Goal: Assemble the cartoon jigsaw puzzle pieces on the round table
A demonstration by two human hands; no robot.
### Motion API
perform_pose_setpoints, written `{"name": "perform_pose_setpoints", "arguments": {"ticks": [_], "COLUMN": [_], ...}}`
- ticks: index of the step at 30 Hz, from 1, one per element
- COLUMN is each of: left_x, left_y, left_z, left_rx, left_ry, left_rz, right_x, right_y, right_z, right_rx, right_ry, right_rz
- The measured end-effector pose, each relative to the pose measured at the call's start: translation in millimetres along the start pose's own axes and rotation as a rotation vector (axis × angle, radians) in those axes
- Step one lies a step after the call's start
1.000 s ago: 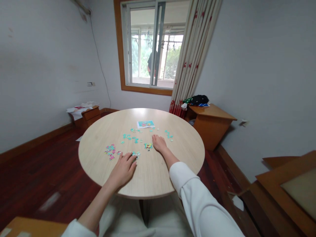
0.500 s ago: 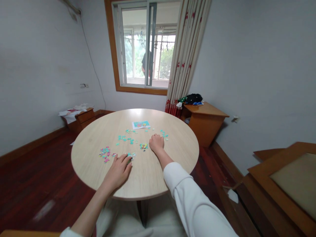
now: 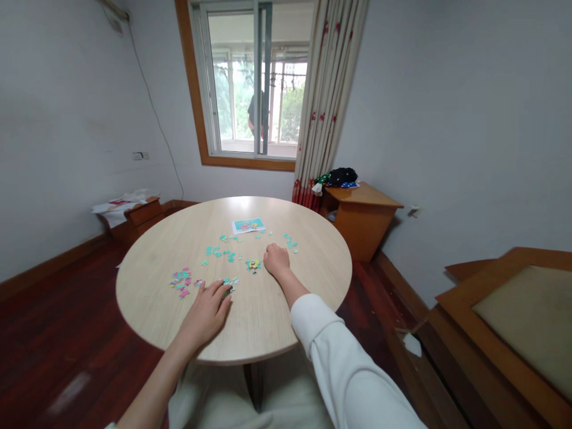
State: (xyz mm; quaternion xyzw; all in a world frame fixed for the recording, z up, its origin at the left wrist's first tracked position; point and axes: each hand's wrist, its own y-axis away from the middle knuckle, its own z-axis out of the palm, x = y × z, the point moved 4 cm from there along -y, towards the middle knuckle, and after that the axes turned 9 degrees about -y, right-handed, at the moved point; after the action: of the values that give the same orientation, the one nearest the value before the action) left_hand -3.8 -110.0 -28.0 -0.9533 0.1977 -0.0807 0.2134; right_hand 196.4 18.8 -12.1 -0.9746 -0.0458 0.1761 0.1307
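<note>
Toward the desk's (image 3: 143,292) left edge lie pink puzzle pieces (image 3: 185,275), probably light, stiff, best pinched by rims. The left hand's (image 3: 208,310) grip, half spread, touches teal pieces (image 3: 232,280); the right hand's (image 3: 277,258) is curled. Whether either holds one, I cannot tell.

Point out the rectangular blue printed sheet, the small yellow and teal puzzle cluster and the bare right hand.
Rectangular blue printed sheet (image 3: 249,226): head view, middle of its printed face.
Small yellow and teal puzzle cluster (image 3: 253,265): head view, its yellow middle.
Bare right hand (image 3: 277,259): head view, back of the hand.
</note>
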Motion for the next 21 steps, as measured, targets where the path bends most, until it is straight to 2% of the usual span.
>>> {"name": "perform_pose_setpoints", "arguments": {"ticks": [8, 16, 21], "left_x": [-1.2, -0.1, 1.5], "left_y": [0.2, -0.8, -0.6], "left_z": [0.7, -2.8, -4.1], "left_rx": [0.011, -0.015, -0.020], "left_ry": [0.023, 0.026, 0.027], "left_rz": [-0.013, -0.020, -0.020], "right_x": [2.5, -2.4, -1.6], "right_y": [-4.8, 0.5, 2.4], "right_z": [6.8, 5.2, 3.9], "right_rx": [-0.014, 0.042, 0.065], "right_ry": [-0.081, -0.157, -0.191], "right_rz": [-0.052, -0.178, -0.194]}}
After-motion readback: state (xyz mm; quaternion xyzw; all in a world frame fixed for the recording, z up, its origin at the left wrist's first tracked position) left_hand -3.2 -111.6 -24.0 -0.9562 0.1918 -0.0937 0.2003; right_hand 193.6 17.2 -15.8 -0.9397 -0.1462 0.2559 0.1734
